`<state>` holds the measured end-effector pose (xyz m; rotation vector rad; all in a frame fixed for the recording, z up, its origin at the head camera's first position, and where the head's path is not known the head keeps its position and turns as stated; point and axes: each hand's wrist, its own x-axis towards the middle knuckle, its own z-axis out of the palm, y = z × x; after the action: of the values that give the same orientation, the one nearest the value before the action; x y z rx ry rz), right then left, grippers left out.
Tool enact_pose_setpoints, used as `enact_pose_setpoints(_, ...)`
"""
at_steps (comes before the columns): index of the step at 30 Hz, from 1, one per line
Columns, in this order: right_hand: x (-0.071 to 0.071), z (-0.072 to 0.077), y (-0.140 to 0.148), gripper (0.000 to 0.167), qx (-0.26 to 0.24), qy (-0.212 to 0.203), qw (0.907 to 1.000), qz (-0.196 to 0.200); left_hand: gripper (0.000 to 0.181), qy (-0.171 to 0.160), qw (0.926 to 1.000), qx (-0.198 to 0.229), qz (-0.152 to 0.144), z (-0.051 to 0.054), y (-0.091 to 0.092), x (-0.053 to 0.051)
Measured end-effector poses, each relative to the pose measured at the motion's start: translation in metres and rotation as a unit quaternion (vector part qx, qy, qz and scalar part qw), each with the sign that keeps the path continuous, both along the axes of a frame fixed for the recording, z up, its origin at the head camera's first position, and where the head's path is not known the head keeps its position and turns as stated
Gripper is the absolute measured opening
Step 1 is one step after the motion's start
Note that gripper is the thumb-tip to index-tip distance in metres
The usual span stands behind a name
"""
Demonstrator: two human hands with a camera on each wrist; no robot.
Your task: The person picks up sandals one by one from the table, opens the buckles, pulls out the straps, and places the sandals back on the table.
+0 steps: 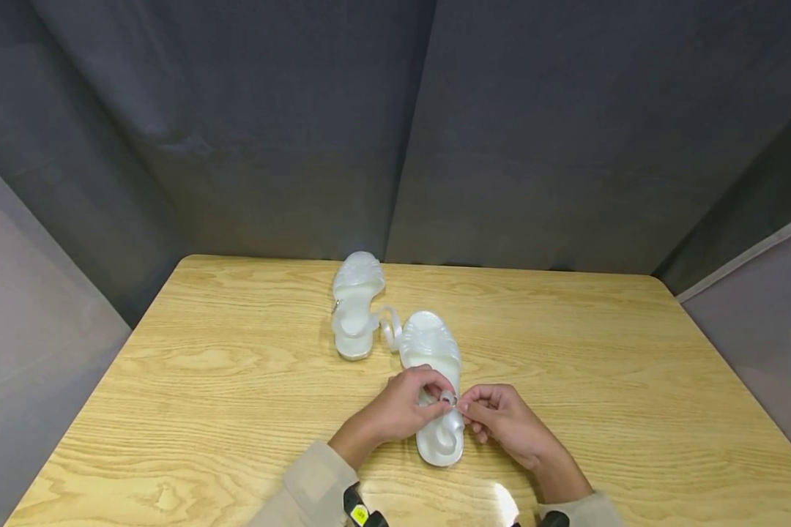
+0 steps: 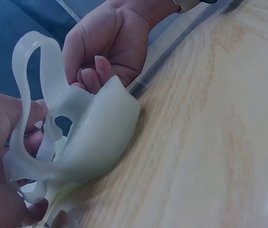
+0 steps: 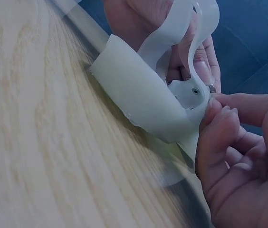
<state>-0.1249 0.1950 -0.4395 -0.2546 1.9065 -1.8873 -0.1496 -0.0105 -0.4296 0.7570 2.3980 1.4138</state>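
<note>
A pale translucent sandal (image 1: 430, 340) lies on the table, toe away from the person, its looped strap (image 2: 51, 61) standing up above the heel (image 3: 138, 95). My left hand (image 1: 405, 402) reaches over the sandal from the left and pinches the strap near a small metal buckle (image 3: 211, 89). On the right side, my right hand (image 1: 504, 423) pinches the strap's edge at the buckle between thumb and forefinger, its other fingers curled. The fingers partly hide the buckle, so how the strap sits in it cannot be told.
A second pale sandal (image 1: 358, 274) lies farther back and to the left, its loose strap (image 1: 390, 329) curling toward the first sandal. Both are on a light wooden table (image 1: 587, 344). Dark grey curtains (image 1: 290, 132) hang behind the table's back edge.
</note>
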Motion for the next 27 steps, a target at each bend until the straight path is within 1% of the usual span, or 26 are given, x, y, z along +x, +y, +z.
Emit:
enact_pose_setpoints(4,0.0,0.001,0.002,0.014,0.005,0.001,1.0,0.0,0.015,-0.002,1.0,0.001,0.004,0.0,0.001,0.0)
enact_pose_setpoints(8,-0.001,0.003,0.002,0.019,0.029,0.013,0.999,-0.031,0.018,0.002,1.0,0.002,0.007,-0.001,0.002,0.0)
enact_pose_setpoints(11,-0.001,0.004,0.001,0.027,0.051,0.026,0.9968,-0.056,0.02,0.005,1.0,0.001,0.008,-0.002,0.002,0.0)
enact_pose_setpoints(13,-0.001,0.004,0.0,0.03,0.063,0.037,0.9953,-0.063,0.021,0.008,0.9999,-0.003,0.01,-0.002,0.002,0.0)
enact_pose_setpoints(16,-0.001,0.004,-0.002,0.034,0.073,0.049,0.9942,-0.062,0.022,0.014,0.9998,-0.002,0.014,0.0,0.003,0.001)
enact_pose_setpoints(19,0.0,0.003,-0.003,0.032,0.077,0.058,0.9934,-0.062,0.025,0.023,0.9995,0.001,0.02,0.001,0.004,0.002)
enact_pose_setpoints(22,0.0,0.003,-0.005,0.028,0.09,0.074,0.9905,-0.073,0.026,0.03,0.9993,0.001,0.024,0.001,0.005,0.003)
enact_pose_setpoints(25,0.001,0.003,-0.007,0.024,0.104,0.107,0.9852,-0.083,0.024,0.036,0.999,-0.001,0.027,0.002,0.005,0.003)
enact_pose_setpoints(27,0.001,0.004,-0.008,0.022,0.104,0.131,0.9822,-0.087,0.023,0.04,0.9988,-0.001,0.028,0.002,0.006,0.004)
